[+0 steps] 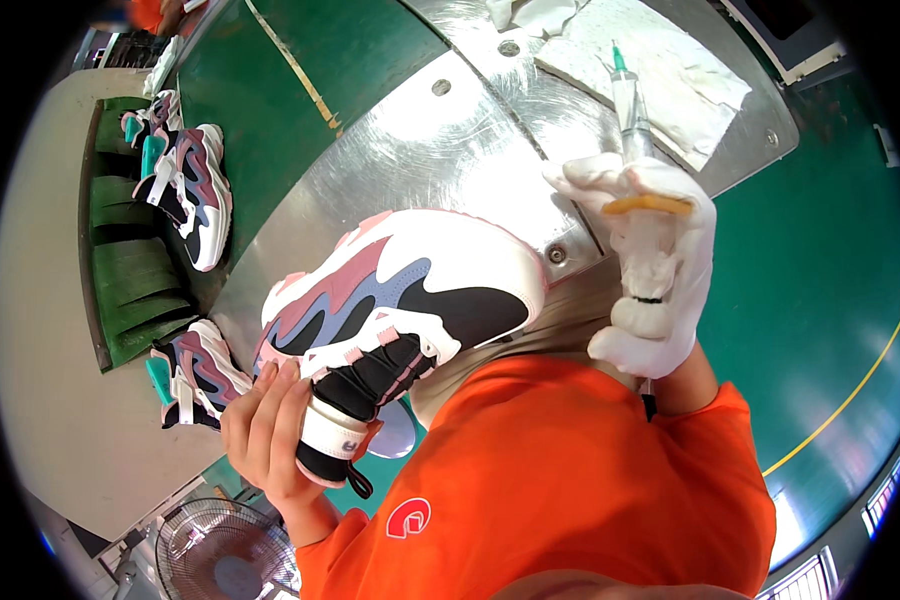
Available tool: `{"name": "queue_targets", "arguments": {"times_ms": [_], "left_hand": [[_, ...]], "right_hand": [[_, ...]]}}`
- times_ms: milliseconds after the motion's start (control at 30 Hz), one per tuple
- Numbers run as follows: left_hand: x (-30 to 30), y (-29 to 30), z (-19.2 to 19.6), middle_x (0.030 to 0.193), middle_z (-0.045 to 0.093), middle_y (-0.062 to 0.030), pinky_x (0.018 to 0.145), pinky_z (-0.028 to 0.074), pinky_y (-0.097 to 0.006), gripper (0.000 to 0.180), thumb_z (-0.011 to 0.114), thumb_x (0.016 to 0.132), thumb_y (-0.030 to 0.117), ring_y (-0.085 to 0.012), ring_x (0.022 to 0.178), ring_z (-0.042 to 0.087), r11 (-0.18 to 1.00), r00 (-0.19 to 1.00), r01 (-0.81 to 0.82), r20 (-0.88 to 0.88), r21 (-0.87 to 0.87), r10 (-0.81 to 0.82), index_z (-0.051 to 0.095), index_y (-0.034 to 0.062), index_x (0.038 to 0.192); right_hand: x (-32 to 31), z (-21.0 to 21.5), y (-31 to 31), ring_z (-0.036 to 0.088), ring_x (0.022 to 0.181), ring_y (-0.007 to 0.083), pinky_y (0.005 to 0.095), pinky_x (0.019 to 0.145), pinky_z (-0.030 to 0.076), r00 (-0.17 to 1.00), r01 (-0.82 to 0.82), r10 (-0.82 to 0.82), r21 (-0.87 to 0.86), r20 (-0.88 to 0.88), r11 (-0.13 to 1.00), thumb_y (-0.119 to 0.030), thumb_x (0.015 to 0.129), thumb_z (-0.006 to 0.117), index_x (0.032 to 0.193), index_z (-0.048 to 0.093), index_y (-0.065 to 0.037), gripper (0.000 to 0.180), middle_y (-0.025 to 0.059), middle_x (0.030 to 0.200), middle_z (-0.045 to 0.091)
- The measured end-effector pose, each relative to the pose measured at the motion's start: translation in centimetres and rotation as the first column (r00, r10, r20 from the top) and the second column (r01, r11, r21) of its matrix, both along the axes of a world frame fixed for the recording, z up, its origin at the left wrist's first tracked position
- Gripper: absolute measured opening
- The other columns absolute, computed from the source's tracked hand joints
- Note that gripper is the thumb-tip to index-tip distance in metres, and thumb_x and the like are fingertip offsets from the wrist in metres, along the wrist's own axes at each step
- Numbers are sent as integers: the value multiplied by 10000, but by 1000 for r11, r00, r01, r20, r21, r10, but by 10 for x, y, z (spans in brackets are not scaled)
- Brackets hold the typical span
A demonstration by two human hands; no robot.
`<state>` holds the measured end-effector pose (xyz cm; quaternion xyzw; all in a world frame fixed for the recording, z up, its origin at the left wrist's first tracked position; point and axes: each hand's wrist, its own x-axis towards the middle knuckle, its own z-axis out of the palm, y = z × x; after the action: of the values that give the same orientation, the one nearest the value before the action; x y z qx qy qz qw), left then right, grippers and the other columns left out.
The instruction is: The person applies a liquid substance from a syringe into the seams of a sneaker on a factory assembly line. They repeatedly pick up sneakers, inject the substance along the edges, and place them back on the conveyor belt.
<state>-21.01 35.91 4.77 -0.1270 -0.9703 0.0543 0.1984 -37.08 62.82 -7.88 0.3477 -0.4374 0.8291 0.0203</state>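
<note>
Head view: at the left, three similar sneakers [213,190] are resting near green flaps [135,275], and a round fan [205,550] is standing lower down. Further right, the bare left hand [275,430] is gripping a white, pink and black sneaker [470,245] by its heel part; this sneaker is tilting on its side, with its toe pointing to the right. Whether it is also touching the metal desk [410,140], I cannot tell surely. At the right, the grip of the white-gloved right hand [670,270] is enclosing a clear syringe [626,100], whose green tip is pointing away from the person, over a white cloth [685,80].
</note>
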Motion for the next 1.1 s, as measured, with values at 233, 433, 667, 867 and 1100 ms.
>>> {"name": "queue_targets", "arguments": {"times_ms": [233, 433, 667, 867, 1100], "left_hand": [[0, 8, 0, 1020, 719, -118, 781, 524, -377, 575, 863, 655, 396, -309, 883, 673, 1000, 1000, 6, -14, 16, -6, 665, 23, 1045], [1, 11, -3, 1028, 714, -114, 787, 531, -389, 596, 869, 625, 376, -307, 888, 662, 1000, 1000, 11, -20, 3, -11, 662, 23, 1058], [7, 19, -6, 1027, 708, -99, 773, 485, -366, 611, 871, 630, 390, -296, 896, 659, 999, 998, -47, -47, -18, 46, 665, 33, 1081], [-13, 17, 3, 978, 700, -105, 747, 497, -364, 628, 896, 596, 378, -289, 811, 666, 993, 992, -115, -48, 16, 116, 665, 33, 1068], [-82, 4, 46, 969, 692, -113, 758, 513, -301, 617, 913, 575, 258, -228, 860, 685, 696, 698, -628, 648, 348, 305, 638, -10, 1058]], "right_hand": [[16, 16, -8, 456, 1322, 312, 443, 1089, 393, 982, -73, 94, -130, 166, 989, 118, 599, 780, 1430, 235, -5, 1001, 171, 1360, 436], [28, 18, -7, 483, 1295, 253, 381, 1049, 435, 979, -25, 11, 68, 205, 997, 91, 616, 802, 1413, 265, -43, 970, 159, 1348, 448], [35, 30, 8, 505, 1265, 342, 474, 996, 481, 861, 90, -55, -46, 505, 995, 96, 617, 761, 1417, 274, -30, 945, 168, 1245, 472], [24, 21, 16, 507, 1106, 247, 387, 920, 499, 808, 375, -414, 175, 420, 910, 59, 625, 758, 1425, 289, -17, 931, 155, 1194, 464], [-14, 13, -2, 463, 844, 77, 222, 756, 452, 739, 409, -514, 316, 435, 856, 114, 663, 754, 1383, 335, -32, 846, 73, 1083, 472]]}}
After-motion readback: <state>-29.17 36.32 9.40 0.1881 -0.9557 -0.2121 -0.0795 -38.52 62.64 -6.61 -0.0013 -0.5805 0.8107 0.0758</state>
